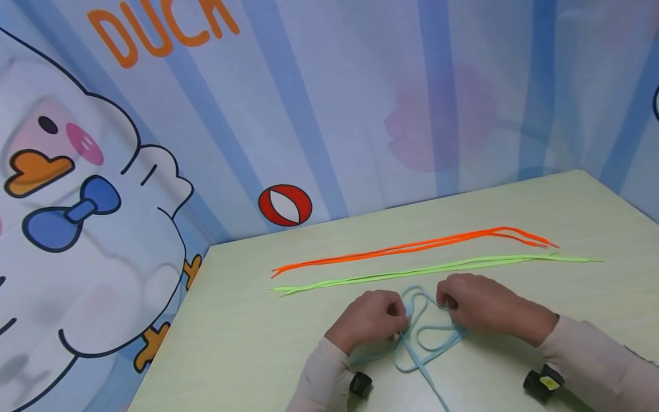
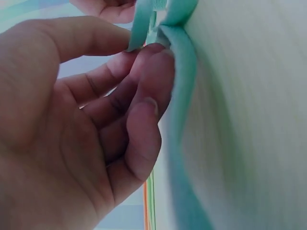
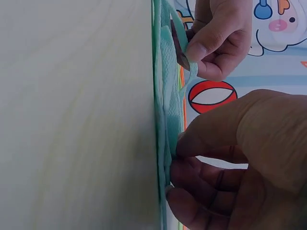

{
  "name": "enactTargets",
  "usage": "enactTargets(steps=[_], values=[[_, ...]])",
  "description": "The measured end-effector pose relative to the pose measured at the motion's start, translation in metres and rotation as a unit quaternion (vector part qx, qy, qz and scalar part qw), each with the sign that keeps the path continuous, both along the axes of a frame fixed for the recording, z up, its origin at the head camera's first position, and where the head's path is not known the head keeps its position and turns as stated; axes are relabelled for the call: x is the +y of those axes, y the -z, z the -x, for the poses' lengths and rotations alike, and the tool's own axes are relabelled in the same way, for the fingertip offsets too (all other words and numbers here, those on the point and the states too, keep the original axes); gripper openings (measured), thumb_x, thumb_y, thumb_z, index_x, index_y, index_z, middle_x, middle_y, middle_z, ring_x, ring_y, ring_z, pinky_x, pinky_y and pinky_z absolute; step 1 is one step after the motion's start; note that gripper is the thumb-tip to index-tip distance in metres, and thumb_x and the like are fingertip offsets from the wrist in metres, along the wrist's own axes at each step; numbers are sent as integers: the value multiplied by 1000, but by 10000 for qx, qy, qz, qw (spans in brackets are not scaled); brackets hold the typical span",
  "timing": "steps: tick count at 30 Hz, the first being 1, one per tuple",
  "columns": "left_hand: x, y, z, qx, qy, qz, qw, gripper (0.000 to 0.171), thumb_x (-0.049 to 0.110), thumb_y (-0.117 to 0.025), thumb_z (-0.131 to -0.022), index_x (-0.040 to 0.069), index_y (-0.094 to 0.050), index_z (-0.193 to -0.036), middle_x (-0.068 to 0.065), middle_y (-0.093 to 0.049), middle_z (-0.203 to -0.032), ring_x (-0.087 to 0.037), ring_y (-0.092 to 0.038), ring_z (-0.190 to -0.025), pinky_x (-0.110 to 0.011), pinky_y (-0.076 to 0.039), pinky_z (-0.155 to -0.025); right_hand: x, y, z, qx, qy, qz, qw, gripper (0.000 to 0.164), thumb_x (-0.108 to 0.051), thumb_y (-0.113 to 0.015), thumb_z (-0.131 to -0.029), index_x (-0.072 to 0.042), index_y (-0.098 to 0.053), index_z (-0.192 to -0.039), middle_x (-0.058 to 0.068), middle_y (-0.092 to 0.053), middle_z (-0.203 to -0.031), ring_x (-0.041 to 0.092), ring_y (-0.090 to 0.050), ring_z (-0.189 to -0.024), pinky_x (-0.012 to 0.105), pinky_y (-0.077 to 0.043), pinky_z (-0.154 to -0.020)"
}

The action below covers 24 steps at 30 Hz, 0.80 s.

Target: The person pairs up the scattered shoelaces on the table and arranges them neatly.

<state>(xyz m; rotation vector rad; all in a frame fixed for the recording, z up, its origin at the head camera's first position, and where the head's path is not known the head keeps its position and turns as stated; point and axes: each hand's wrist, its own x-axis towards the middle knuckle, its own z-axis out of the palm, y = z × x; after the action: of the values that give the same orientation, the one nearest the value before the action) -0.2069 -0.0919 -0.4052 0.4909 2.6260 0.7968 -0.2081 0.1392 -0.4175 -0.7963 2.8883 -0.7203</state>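
Note:
A light blue shoelace (image 1: 423, 369) lies in loose loops on the table, one end trailing toward the near edge. At the left of the loops, my left hand (image 1: 372, 317) pinches the lace between thumb and fingers; the left wrist view shows the strand (image 2: 186, 79) passing by the fingertips. My right hand (image 1: 479, 300) holds the right part of the loops. In the right wrist view, its thumb and index finger pinch the lace (image 3: 168, 72) close to the tabletop. The fingers cover parts of the loops, so how the strands cross there is hidden.
Behind the hands, a folded green shoelace (image 1: 360, 279) stretches across the table (image 1: 231, 332). Farther back lies a folded orange shoelace (image 1: 319, 261). A printed curtain (image 1: 355, 103) with a duck and stripes stands along the table's back and left edges.

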Motion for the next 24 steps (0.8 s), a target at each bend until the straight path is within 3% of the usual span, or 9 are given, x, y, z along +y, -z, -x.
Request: enactTargets(steps=[8,15,19,24], values=[[-9,-1,5,-202,151,-727,9970,6,11,-67,-89,16,-64,-86,5,-65,-77,-11,-60,-66,-26,-48,-65,4,-2,-1,-211,-179,-102,9996,23,2,-69,-77,-19,-60,-83,-8,-49,-72,10,-47,-69,28,-42,-63],[-19,-2,9,-628,-97,-1457,9873,1,13,-64,-92,13,-65,-92,2,-69,-81,-17,-59,-71,-29,-47,-65,11,-7,1,-751,-218,-263,9966,26,-3,-72,-78,-15,-60,-97,-5,-55,-81,12,-50,-73,32,-45,-67],[-23,-2,11,-709,-108,-1883,9795,6,11,-62,-94,7,-65,-98,0,-70,-83,-19,-61,-73,-30,-50,-65,12,-9,1,-972,-144,-308,9947,27,-5,-73,-79,-13,-62,-103,-4,-56,-83,14,-51,-75,34,-46,-68],[-28,-5,14,-616,-133,-2066,9764,15,11,-58,-97,12,-72,-104,-1,-71,-85,-19,-63,-80,-32,-52,-69,12,-9,2,-924,-47,-358,9951,28,-5,-72,-80,-9,-67,-108,-4,-58,-83,15,-51,-74,34,-46,-67]])
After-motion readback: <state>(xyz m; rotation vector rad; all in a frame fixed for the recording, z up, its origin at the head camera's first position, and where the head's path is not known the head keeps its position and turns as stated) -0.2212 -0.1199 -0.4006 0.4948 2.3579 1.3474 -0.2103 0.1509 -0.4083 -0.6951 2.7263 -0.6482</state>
